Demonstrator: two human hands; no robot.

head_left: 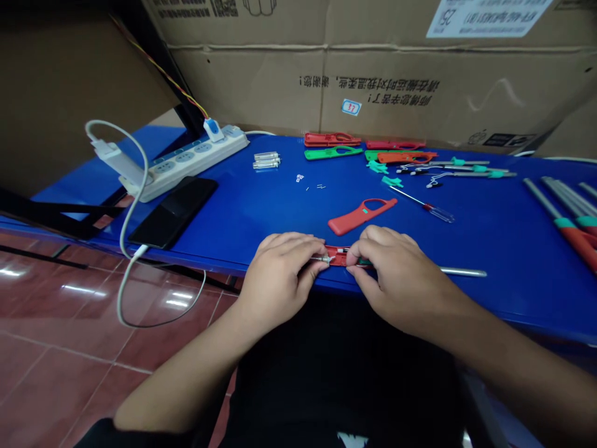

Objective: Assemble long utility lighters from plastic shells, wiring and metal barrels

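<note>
At the table's near edge, a red lighter shell half [337,256] lies between my hands, its inside facing up. My left hand [278,269] is closed, thumb and fingertips pinching a small clear part with a metal tip [325,258] at the shell's left side. My right hand [400,267] is closed on the right part of the shell, its thumb and index finger pressed together near a bit of green. Beyond that hand, a metal tube [464,272] sticks out to the right. Just behind, another red shell half [357,219] lies loose. My palms hide most of the held shell.
Behind lie red [332,139], green [333,153] and orange [407,157] shells, teal triggers [392,181], wired rods [471,169] and a clear-ended piece [441,213]. Small metal cylinders [266,160], a phone [175,211] and a power strip [186,162] sit left. Lighters [576,239] lie right, cardboard [261,81] behind.
</note>
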